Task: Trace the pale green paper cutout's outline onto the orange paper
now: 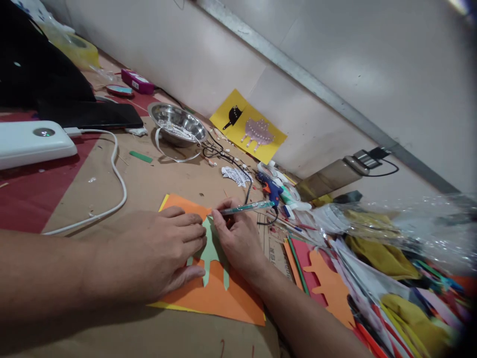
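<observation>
My left hand lies flat, fingers together, pressing a pale green cut-out shape onto an orange paper sheet. My right hand is closed on a teal pen, its tip touching the orange sheet at the top edge of the green shape. A yellow sheet peeks out under the orange one.
A steel bowl, a white power bank with its cable, a black phone, a blue glue gun and a yellow card against the wall lie beyond. Coloured paper scraps pile at the right.
</observation>
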A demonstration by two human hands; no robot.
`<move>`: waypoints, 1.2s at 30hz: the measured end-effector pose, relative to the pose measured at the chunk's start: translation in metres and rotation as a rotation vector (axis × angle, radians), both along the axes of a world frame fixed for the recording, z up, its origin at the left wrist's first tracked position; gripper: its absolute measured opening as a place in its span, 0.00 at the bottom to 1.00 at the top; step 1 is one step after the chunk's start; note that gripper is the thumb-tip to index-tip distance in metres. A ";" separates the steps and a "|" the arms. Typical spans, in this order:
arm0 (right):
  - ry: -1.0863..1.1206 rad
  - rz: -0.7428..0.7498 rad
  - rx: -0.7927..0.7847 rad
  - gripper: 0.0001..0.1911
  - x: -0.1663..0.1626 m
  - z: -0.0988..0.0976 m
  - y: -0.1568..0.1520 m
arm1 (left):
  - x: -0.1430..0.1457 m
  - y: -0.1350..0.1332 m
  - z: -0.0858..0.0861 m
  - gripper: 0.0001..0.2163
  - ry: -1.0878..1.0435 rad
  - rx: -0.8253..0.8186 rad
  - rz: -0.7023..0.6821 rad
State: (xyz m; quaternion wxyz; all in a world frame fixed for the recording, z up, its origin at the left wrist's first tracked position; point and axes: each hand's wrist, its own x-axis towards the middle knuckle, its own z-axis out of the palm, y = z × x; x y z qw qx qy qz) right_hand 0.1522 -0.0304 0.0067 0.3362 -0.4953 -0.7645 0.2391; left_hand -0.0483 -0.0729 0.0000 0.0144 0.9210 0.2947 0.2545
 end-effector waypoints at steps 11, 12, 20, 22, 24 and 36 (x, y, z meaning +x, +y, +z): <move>0.056 0.009 0.014 0.07 0.000 -0.003 0.002 | 0.001 -0.007 -0.002 0.11 -0.013 0.010 0.042; 0.061 0.007 0.020 0.07 0.000 -0.003 0.002 | 0.001 -0.008 -0.002 0.11 -0.012 0.016 0.042; 0.069 0.003 0.020 0.06 0.000 -0.005 0.001 | -0.001 -0.010 -0.001 0.12 0.007 0.040 0.048; 0.065 0.008 0.022 0.06 0.000 -0.005 0.001 | 0.000 -0.010 -0.001 0.12 0.002 0.043 0.047; 0.061 0.010 0.023 0.06 0.000 -0.005 0.001 | 0.002 -0.009 -0.001 0.12 0.006 0.045 0.055; 0.053 0.011 0.024 0.07 0.000 -0.003 0.001 | 0.000 -0.010 -0.003 0.11 0.011 0.033 0.057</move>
